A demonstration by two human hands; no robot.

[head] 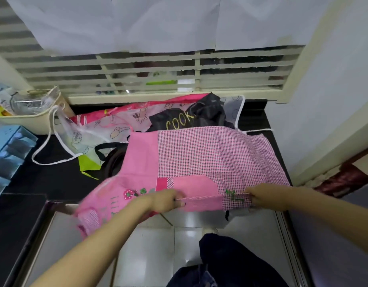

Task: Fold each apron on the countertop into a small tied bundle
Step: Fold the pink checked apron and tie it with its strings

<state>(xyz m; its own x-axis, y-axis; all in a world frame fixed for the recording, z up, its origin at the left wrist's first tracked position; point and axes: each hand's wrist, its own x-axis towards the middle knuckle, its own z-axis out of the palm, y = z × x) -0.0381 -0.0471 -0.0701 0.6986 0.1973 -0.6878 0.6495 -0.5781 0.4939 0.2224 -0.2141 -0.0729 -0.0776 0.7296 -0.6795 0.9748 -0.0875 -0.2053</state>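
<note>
Both hands pinch the near edge of the pink apron point(199, 154), fingers curled over a narrow fold of cloth. The left hand point(168, 200) holds it by the plain pink patch. The right hand point(262, 198) holds the checked corner with the green stitching. Between the two grips the edge runs taut and straight, just past the front lip of the countertop point(54, 179).

Beyond the grip the apron lies spread flat across the counter, its far edge touching the black apron point(206, 114) heaped behind it. Left of the left hand, the bib end droops off the counter's front edge, blurred. Right of the right hand, the apron's side edge runs close along the wall point(324, 121), with only a thin strip of counter between.

Farther back and left, a clear apron point(100, 129) lies crumpled, its white tie point(52, 162) looping over bare dark counter. That open patch stretches left of the grip toward a basket point(33, 123) and a blue rack point(9, 154). Below the grip is pale floor point(158, 255).
</note>
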